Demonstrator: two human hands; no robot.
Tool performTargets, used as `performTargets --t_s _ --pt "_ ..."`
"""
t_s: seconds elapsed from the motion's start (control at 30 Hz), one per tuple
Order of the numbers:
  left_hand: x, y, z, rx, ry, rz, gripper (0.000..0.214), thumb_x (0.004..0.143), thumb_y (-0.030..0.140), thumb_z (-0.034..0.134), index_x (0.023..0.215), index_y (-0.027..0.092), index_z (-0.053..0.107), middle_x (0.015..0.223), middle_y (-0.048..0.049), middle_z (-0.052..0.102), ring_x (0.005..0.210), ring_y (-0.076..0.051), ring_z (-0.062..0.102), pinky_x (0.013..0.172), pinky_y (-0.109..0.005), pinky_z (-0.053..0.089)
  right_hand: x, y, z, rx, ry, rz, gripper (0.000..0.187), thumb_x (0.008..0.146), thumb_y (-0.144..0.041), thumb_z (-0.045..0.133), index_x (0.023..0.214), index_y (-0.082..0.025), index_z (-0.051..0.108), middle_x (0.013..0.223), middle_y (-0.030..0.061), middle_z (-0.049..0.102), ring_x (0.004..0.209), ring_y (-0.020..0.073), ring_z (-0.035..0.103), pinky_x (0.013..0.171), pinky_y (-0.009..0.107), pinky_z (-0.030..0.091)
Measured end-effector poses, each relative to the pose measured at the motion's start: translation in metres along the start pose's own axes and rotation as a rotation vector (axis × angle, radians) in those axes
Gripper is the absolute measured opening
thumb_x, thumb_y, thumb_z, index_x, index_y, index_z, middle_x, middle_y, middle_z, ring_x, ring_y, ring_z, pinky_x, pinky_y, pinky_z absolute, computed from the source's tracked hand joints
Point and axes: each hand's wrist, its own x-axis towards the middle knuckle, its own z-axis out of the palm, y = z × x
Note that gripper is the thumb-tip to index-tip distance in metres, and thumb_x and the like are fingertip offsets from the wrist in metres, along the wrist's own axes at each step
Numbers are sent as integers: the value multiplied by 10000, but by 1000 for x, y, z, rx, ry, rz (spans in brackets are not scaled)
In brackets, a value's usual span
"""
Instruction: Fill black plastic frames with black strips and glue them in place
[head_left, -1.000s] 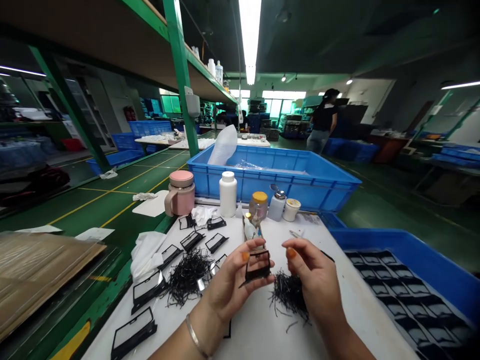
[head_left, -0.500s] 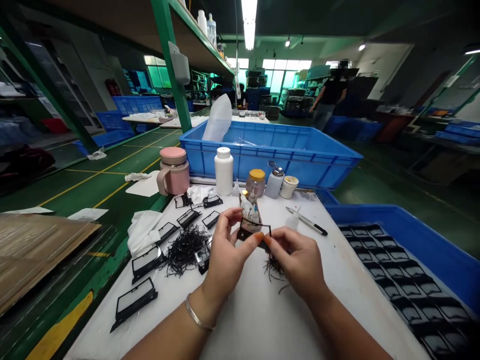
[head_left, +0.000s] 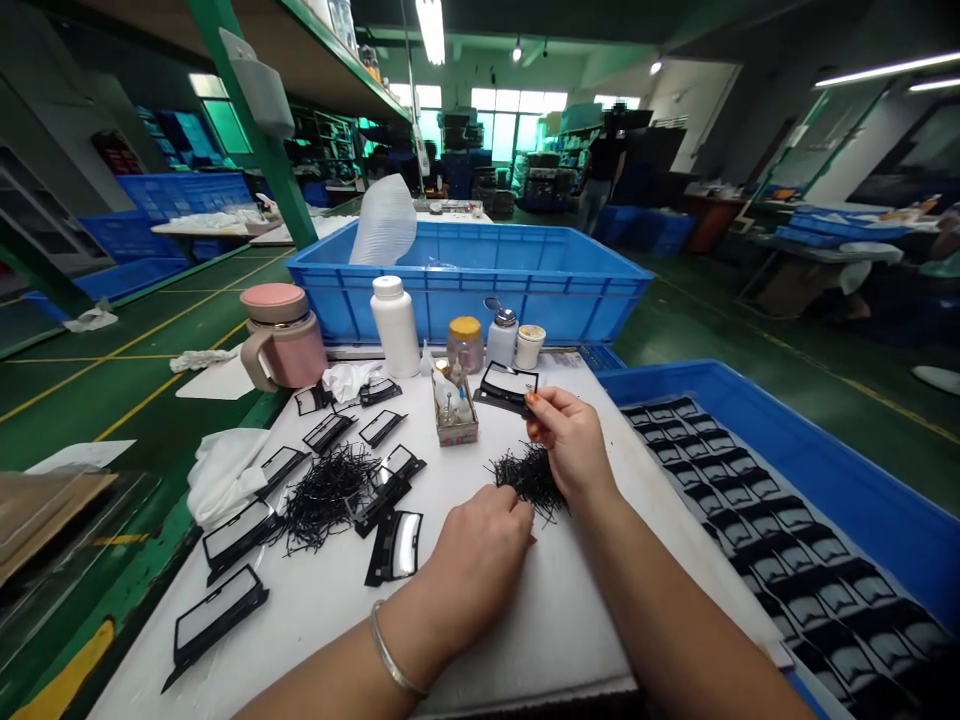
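Right hand [head_left: 576, 445] pinches the black frame [head_left: 499, 397] by one corner above the table [head_left: 559, 620], probably to leave its window [head_left: 511, 379] untouched, while the left hand [head_left: 484, 535] curls at the black strips [head_left: 534, 476], whether gripping any I cannot tell.

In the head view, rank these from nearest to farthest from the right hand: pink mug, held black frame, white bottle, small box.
1. Held black frame: pinched in the right hand.
2. Small box: just to that hand's left.
3. White bottle: farther left and farther back.
4. Pink mug: leftmost of the four.
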Motion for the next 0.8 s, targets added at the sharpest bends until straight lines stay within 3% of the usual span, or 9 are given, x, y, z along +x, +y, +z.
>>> performTargets --t_s 0.2,0.27,0.37,0.47,0.53,0.67,0.8 --pt "2 3 2 26 -80 -2 206 867 43 413 799 164 565 810 -73 570 742 -210 507 615 -297 387 -2 3 1 -58 -35 -29 213 748 -335 713 739 -143 620 570 -32 536 489 71 462 466 186 324" --pt "2 0 1 -52 -47 10 195 861 49 429 795 166 571 813 -63 573 732 -199 507 622 -292 389 -1 3 1 -55 -28 -33 219 747 -339 713 745 -141 620 577 -31 536 491 72 463 466 188 325" --pt "2 -8 -9 -384 60 15 111 868 132 510 814 180 594 813 -35 599 725 -171 527 655 -274 410 -1 1 1 -67 -28 -38 220 752 -343 703 739 -143 612 561 -35 528 485 72 454 464 187 320" --pt "0 -18 -28 -830 145 -109 86 869 249 562 864 183 616 756 -22 592 665 -149 527 595 -243 444 -2 -1 2 -133 -70 -13 231 762 -355 690 720 -145 603 531 -36 524 476 77 454 460 187 324" --pt "-3 -25 -40 -1050 209 -178 172 866 285 574 1001 188 617 767 -23 569 650 -142 514 560 -234 466 -3 -2 4 -195 -109 5 242 770 -370 682 721 -144 609 527 -31 532 476 84 465 463 192 339" --pt "-9 -38 -55 -1245 333 -190 353 881 309 576 1226 246 532 809 -6 526 636 -115 515 568 -224 483 -9 0 8 -277 -175 13 252 783 -389 676 716 -153 615 539 -25 544 486 101 489 481 210 371" --pt "-14 -49 -58 -1304 355 -226 233 874 323 600 1079 212 591 712 1 561 602 -105 534 573 -201 460 -15 0 13 -297 -223 18 267 786 -406 679 720 -156 612 578 -24 550 499 107 509 492 215 390"
